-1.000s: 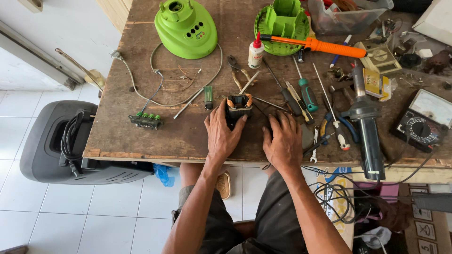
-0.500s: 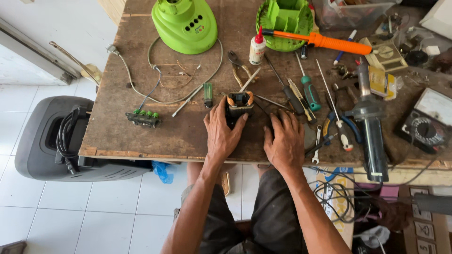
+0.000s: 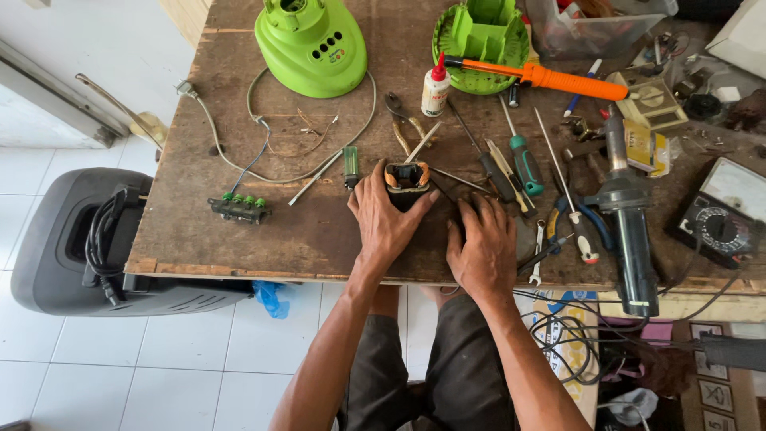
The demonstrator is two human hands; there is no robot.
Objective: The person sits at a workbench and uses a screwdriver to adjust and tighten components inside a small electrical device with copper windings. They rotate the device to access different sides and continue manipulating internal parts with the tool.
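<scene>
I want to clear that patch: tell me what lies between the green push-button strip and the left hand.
Head view: bare brown tabletop separates the push-button strip from the left hand; a thin metal rod and small green-handled tool lie just above that stretch.

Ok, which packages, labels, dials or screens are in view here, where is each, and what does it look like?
Glue bottle: top centre, white, red cap, printed label.
Meter: right edge, black body, pale dial face.
Yellow packet: upper right, small, flat.
Clear plastic tub: top right, holding bits.
</scene>
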